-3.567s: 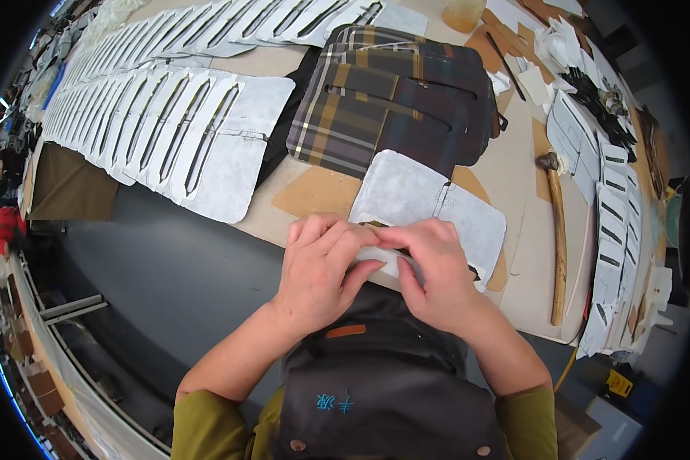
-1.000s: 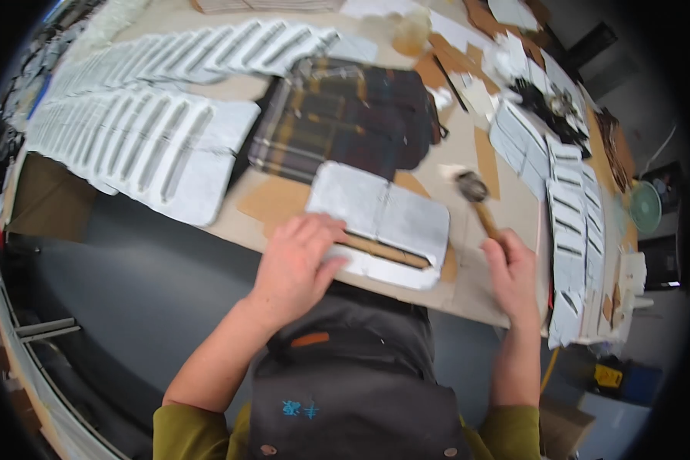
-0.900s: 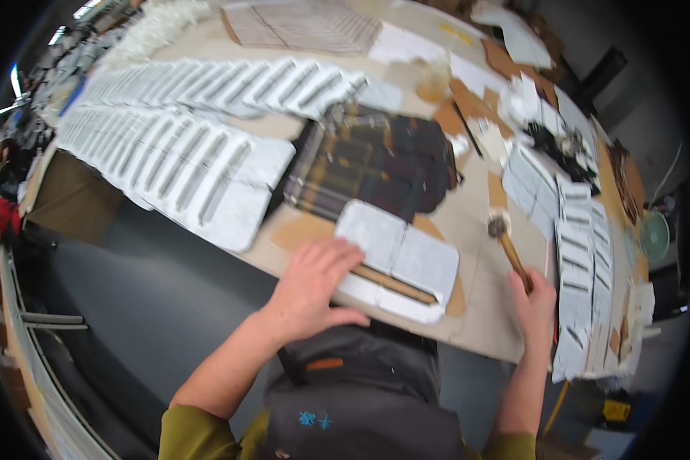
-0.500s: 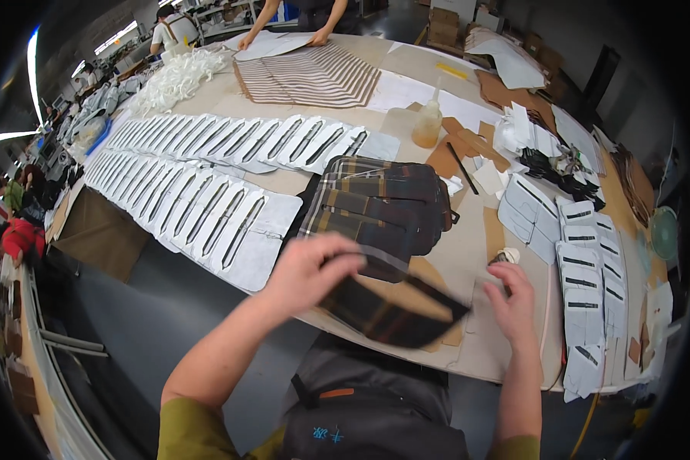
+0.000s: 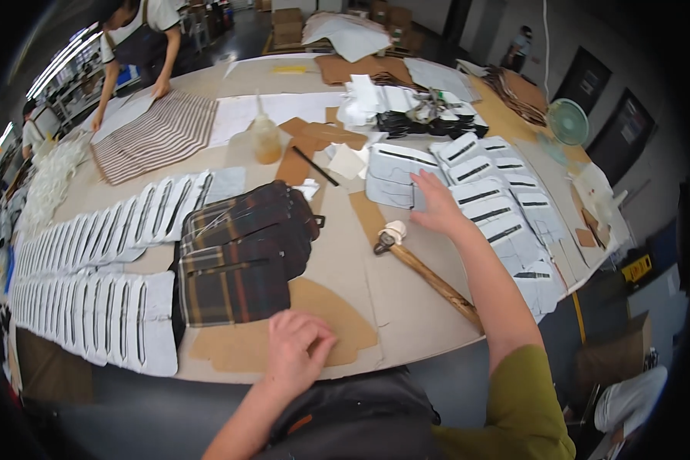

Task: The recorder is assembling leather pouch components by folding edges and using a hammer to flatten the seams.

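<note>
My left hand (image 5: pixel 299 346) is closed, fingers curled toward the thumb, with nothing visible in it. It is above a tan card template (image 5: pixel 326 318) at the table's near edge. A pile of dark plaid fabric panels (image 5: pixel 234 276) lies just beyond it, to the left. My right hand (image 5: pixel 437 203) reaches forward, fingers extended, at the right edge of a pale grey panel (image 5: pixel 395 180) with a dark slit; whether it touches is unclear. A hammer (image 5: pixel 429 280) with a wooden handle lies below that hand, its head beside a small white roll (image 5: pixel 393 231).
Rows of white slit panels (image 5: pixel 149 307) cover the table's left; more overlapping ones (image 5: pixel 487 207) lie at right. A glue bottle (image 5: pixel 266 138), brown card pieces (image 5: pixel 318 134) and a black strip (image 5: pixel 314 166) lie beyond. A co-worker (image 5: pixel 142 46) handles striped fabric (image 5: pixel 161 134) at the far left.
My left hand has let go of the plaid panel, which appears laid on the pile. My right hand has moved forward to the pale panels. The view has turned right.
</note>
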`<control>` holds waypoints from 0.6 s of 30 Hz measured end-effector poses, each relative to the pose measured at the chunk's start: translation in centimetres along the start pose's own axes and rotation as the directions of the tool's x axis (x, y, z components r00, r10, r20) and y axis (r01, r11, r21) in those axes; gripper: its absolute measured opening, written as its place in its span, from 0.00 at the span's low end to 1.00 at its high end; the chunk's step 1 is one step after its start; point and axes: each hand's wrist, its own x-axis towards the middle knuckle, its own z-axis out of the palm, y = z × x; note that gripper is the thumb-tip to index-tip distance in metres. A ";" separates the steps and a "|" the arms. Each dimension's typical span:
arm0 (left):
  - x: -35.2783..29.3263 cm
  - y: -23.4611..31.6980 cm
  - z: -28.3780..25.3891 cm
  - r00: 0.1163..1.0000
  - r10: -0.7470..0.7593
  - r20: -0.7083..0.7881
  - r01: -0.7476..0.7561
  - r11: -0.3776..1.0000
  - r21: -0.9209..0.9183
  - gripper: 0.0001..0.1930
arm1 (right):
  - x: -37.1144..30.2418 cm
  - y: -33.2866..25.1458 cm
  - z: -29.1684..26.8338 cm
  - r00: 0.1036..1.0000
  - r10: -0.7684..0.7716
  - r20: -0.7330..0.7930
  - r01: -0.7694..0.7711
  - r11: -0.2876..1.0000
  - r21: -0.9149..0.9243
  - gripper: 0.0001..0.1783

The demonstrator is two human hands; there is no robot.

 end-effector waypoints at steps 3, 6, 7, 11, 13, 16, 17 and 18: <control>-0.9 0.3 1.7 0.992 -0.092 0.085 0.106 0.979 -0.172 0.07 | 1.9 1.6 -0.1 0.970 0.093 0.224 -0.094 0.996 -0.004 0.49; -1.3 -0.8 1.9 0.982 -0.166 0.095 0.186 0.939 -0.290 0.06 | 1.9 2.0 -0.2 0.936 0.113 0.333 -0.125 0.992 0.014 0.45; -1.4 -0.9 1.8 0.977 -0.200 0.073 0.213 0.923 -0.322 0.06 | 2.0 1.6 -0.3 0.945 0.081 0.318 -0.077 0.997 -0.026 0.42; -1.0 -0.5 1.9 0.963 -0.260 0.070 0.268 0.906 -0.327 0.06 | 2.9 0.3 0.3 0.958 0.071 0.280 -0.012 0.978 -0.208 0.30; -1.0 -0.3 2.1 0.958 -0.283 0.044 0.282 0.905 -0.317 0.06 | 2.5 1.8 1.6 0.985 0.038 0.169 -0.009 0.985 -0.170 0.24; -1.0 -0.5 2.4 0.949 -0.311 0.056 0.311 0.884 -0.348 0.06 | 2.5 3.2 1.3 0.990 0.137 -0.022 -0.137 0.990 -0.019 0.14; -0.9 -0.6 2.4 0.952 -0.299 0.062 0.302 0.886 -0.353 0.06 | 2.6 3.5 0.7 0.959 0.271 -0.083 -0.262 0.959 0.104 0.11; -0.9 -0.8 2.4 0.960 -0.272 0.073 0.281 0.901 -0.330 0.06 | 2.4 3.3 0.0 0.954 0.285 -0.089 -0.276 0.956 0.100 0.11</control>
